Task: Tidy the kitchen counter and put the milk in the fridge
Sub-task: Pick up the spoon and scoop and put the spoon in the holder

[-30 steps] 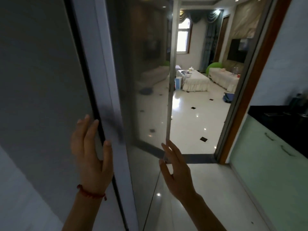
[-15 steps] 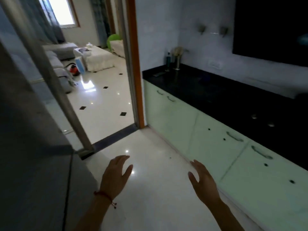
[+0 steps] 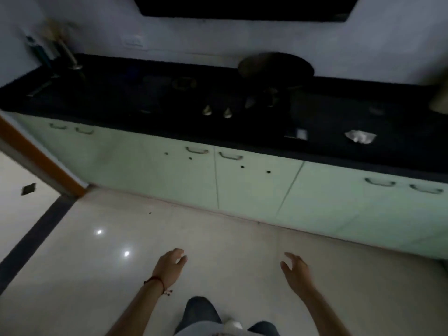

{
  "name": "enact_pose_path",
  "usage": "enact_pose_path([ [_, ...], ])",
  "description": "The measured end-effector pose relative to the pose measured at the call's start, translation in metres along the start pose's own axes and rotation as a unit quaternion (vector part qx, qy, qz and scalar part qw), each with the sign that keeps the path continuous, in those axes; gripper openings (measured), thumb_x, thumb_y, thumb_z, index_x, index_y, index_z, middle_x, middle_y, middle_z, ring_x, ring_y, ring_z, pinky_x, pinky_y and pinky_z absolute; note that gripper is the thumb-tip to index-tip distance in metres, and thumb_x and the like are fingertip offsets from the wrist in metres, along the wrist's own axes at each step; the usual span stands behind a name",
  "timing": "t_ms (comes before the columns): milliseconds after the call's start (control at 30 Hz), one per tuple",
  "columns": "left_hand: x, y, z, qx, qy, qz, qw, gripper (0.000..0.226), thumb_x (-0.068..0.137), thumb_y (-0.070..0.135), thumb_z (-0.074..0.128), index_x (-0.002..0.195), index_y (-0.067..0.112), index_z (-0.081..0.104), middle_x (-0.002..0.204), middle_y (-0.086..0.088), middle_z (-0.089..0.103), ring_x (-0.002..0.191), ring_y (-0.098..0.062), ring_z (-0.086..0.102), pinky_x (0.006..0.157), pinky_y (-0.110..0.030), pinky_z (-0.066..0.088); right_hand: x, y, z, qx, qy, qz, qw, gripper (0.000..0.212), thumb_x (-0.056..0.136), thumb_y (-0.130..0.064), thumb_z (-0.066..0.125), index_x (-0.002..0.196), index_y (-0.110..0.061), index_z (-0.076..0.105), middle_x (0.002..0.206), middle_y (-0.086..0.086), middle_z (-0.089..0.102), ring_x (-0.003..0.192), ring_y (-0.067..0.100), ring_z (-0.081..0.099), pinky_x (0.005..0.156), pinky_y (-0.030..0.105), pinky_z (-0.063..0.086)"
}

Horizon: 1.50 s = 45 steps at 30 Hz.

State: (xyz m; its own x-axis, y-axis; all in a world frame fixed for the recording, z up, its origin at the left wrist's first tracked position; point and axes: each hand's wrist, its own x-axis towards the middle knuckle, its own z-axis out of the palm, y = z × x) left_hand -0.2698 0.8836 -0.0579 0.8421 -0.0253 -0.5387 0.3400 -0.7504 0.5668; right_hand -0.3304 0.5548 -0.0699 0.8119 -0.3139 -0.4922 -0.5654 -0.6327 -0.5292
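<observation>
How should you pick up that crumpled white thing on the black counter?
Pinch the crumpled white scrap across its raised middle folds, coming down from above on the near side. It lies low and loose by the front edge of the counter, with nothing close around it, so the right hand, which is empty, probably needs only two fingers.

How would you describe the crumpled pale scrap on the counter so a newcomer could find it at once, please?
Start at the long black counter above the pale green cabinets. Follow its front edge toward the right end, where the crumpled scrap lies. It is the palest, most wrinkled thing there, bigger than the small flat pale square on its left.
</observation>
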Motion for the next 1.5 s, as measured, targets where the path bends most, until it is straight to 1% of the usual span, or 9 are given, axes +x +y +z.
enact_pose_path([
  [233, 0.077, 0.054, 0.031, 0.099, -0.110, 0.019, 0.989, 0.033, 0.091, 0.023, 0.049, 0.119, 0.007, 0.056, 0.124, -0.010, 0.061, 0.114, -0.021, 0.056, 0.096, -0.025, 0.040, 0.001, 0.067, -0.011, 0.080, 0.043, 0.157, 0.983, 0.040, 0.091, -0.022, 0.050, 0.129, -0.008, 0.048, 0.132, 0.014, 0.054, 0.120, 0.028, 0.051, 0.100, 0.030, 0.039],
  [533, 0.163, 0.188, 0.073, 0.182, -0.203, 0.128, 0.953, 0.025, 0.090, 0.022, 0.048, 0.108, 0.009, 0.061, 0.115, -0.012, 0.065, 0.105, -0.024, 0.059, 0.083, -0.024, 0.044, 0.012, 0.084, -0.020, 0.187, 0.100, 0.296, 0.931, 0.040, 0.091, -0.021, 0.051, 0.128, -0.007, 0.049, 0.132, 0.013, 0.055, 0.120, 0.026, 0.053, 0.099, 0.029, 0.040],
  [633, 0.174, 0.236, 0.103, 0.209, -0.247, 0.171, 0.930, 0.019, 0.090, 0.022, 0.049, 0.100, 0.013, 0.062, 0.114, -0.013, 0.066, 0.105, -0.025, 0.060, 0.085, -0.026, 0.046, 0.001, 0.101, -0.022, 0.230, 0.134, 0.354, 0.897, 0.039, 0.090, -0.018, 0.053, 0.126, -0.003, 0.050, 0.130, 0.016, 0.056, 0.118, 0.029, 0.054, 0.097, 0.031, 0.041],
  [733, 0.176, 0.280, 0.141, 0.230, -0.292, 0.203, 0.906, 0.023, 0.090, 0.022, 0.050, 0.104, 0.009, 0.062, 0.114, -0.014, 0.065, 0.105, -0.024, 0.060, 0.081, -0.023, 0.043, -0.013, 0.124, -0.026, 0.283, 0.176, 0.412, 0.848, 0.037, 0.088, -0.012, 0.056, 0.122, 0.002, 0.053, 0.127, 0.022, 0.057, 0.116, 0.033, 0.055, 0.096, 0.033, 0.041],
  [867, 0.169, 0.333, 0.197, 0.255, -0.321, 0.253, 0.876, 0.018, 0.088, 0.020, 0.053, 0.096, 0.008, 0.065, 0.108, -0.017, 0.068, 0.102, -0.025, 0.062, 0.081, -0.025, 0.045, -0.028, 0.153, -0.040, 0.345, 0.231, 0.464, 0.782, 0.036, 0.088, -0.009, 0.055, 0.122, 0.004, 0.052, 0.127, 0.025, 0.055, 0.116, 0.033, 0.054, 0.097, 0.035, 0.039],
  [1033, 0.159, 0.381, 0.273, 0.273, -0.341, 0.252, 0.863, 0.022, 0.088, 0.020, 0.053, 0.095, 0.004, 0.066, 0.103, -0.018, 0.069, 0.098, -0.027, 0.063, 0.073, -0.024, 0.040, -0.039, 0.204, -0.064, 0.387, 0.250, 0.485, 0.744, 0.037, 0.091, -0.012, 0.050, 0.126, 0.002, 0.048, 0.132, 0.023, 0.051, 0.121, 0.033, 0.050, 0.098, 0.033, 0.037],
  [1233, 0.136, 0.433, 0.357, 0.264, -0.334, 0.206, 0.881, 0.022, 0.090, 0.018, 0.050, 0.092, 0.004, 0.067, 0.082, -0.014, 0.065, 0.085, -0.027, 0.063, 0.072, -0.025, 0.038, -0.050, 0.286, -0.124, 0.397, 0.236, 0.487, 0.741, 0.039, 0.094, -0.017, 0.045, 0.130, -0.001, 0.044, 0.136, 0.019, 0.049, 0.124, 0.029, 0.047, 0.099, 0.031, 0.036],
  [1400, 0.121, 0.474, 0.414, 0.244, -0.326, 0.178, 0.896, 0.023, 0.089, 0.016, 0.050, 0.067, 0.015, 0.057, 0.075, -0.010, 0.062, 0.075, -0.025, 0.058, 0.070, -0.029, 0.041, -0.034, 0.348, -0.197, 0.389, 0.229, 0.471, 0.758, 0.039, 0.093, -0.018, 0.046, 0.129, -0.004, 0.046, 0.133, 0.019, 0.052, 0.123, 0.030, 0.048, 0.099, 0.033, 0.037],
  [1500, 0.124, 0.494, 0.440, 0.233, -0.322, 0.151, 0.905, 0.019, 0.089, 0.016, 0.050, 0.074, 0.011, 0.060, 0.070, -0.007, 0.061, 0.073, -0.025, 0.058, 0.068, -0.029, 0.040, -0.009, 0.379, -0.236, 0.383, 0.218, 0.456, 0.773, 0.038, 0.091, -0.017, 0.048, 0.127, -0.004, 0.049, 0.129, 0.021, 0.055, 0.119, 0.032, 0.051, 0.101, 0.038, 0.040],
])
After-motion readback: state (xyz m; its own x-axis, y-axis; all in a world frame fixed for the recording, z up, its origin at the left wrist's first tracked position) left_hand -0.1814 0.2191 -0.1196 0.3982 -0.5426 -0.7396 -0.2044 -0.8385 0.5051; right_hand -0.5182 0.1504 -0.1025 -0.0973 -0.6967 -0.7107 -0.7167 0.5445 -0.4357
